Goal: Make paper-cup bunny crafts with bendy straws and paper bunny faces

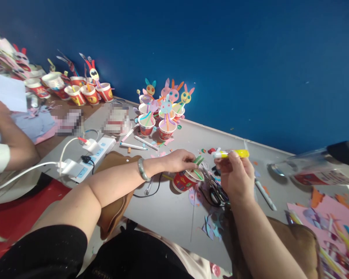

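Note:
My left hand is closed at the rim of a red paper cup, with its fingers pinching a green strip. The cup tilts on the table, and another green piece stands inside it. Above the table to the right, my right hand grips a small yellow tube with a white end, pointing left toward the cup. Below that hand lie black-handled scissors. Colourful paper scraps are scattered near the table's front edge.
Finished-looking cups with paper rabbit heads stand against the blue wall. Markers and a power strip lie to the left. A clear bottle lies at the right, beside pink paper. Another person's arm rests at far left.

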`<state>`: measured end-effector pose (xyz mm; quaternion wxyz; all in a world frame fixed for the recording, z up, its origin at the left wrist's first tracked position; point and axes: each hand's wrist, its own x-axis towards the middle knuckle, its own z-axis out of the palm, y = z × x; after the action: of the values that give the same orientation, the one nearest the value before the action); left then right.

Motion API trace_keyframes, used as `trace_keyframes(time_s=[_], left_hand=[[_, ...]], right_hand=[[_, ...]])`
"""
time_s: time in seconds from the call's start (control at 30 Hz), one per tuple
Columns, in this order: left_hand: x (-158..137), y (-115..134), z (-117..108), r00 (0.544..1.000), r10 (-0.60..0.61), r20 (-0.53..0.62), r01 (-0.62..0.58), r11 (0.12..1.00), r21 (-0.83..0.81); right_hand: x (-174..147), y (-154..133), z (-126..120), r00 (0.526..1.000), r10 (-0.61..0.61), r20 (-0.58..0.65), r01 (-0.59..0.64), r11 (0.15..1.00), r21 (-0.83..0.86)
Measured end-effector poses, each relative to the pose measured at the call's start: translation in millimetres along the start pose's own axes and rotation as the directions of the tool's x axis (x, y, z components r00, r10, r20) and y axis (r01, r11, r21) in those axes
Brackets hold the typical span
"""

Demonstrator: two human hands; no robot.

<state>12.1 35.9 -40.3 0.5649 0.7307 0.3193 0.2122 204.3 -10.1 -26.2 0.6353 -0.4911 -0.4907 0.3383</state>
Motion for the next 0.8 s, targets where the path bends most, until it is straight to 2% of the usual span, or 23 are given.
trace_keyframes(time_s=[0.13, 0.2, 0.3, 0.37, 0.43, 0.5, 0.57, 0.67, 0.73, 0.8], left_hand=[[-2, 4, 0, 1.0, -0.002, 0.017, 0.002, 1.0, -0.031], [-2, 7, 0, 1.0, -0.008, 0.029, 0.01, 0.998, -0.069], [-2, 11, 1, 0.999, -0.025, 0.037, 0.028, 0.996, -0.088], [0, 12, 2, 0.998, -0.036, 0.05, 0.04, 0.996, -0.079], [1, 12, 3, 0.996, -0.047, 0.071, 0.053, 0.995, -0.085], [2, 12, 3, 0.996, -0.047, 0.079, 0.055, 0.993, -0.105], [1, 11, 2, 0.997, -0.031, 0.068, 0.039, 0.993, -0.116], [0, 6, 0, 0.999, 0.003, 0.036, 0.0, 0.996, -0.09], [0, 2, -2, 0.999, 0.026, 0.027, -0.024, 0.998, -0.061], [1, -3, -3, 0.999, 0.039, 0.02, -0.038, 0.999, -0.033]], right_hand=[[3, -4, -7, 1.0, -0.004, -0.012, 0.003, 0.999, -0.042], [4, -10, -16, 0.997, -0.055, -0.049, 0.046, 0.984, -0.17], [11, -20, -32, 0.989, -0.141, -0.044, 0.109, 0.898, -0.426], [14, -25, -39, 0.991, -0.13, 0.001, 0.115, 0.872, -0.476], [13, -28, -40, 0.99, -0.123, 0.073, 0.143, 0.878, -0.456], [7, -29, -35, 0.968, -0.18, 0.174, 0.244, 0.84, -0.486], [0, -27, -27, 0.908, -0.273, 0.318, 0.411, 0.728, -0.548], [-8, -22, -17, 0.74, -0.404, 0.538, 0.669, 0.526, -0.524], [-8, -16, -14, 0.638, -0.456, 0.621, 0.77, 0.409, -0.49], [-7, -11, -12, 0.585, -0.473, 0.659, 0.811, 0.32, -0.49]])
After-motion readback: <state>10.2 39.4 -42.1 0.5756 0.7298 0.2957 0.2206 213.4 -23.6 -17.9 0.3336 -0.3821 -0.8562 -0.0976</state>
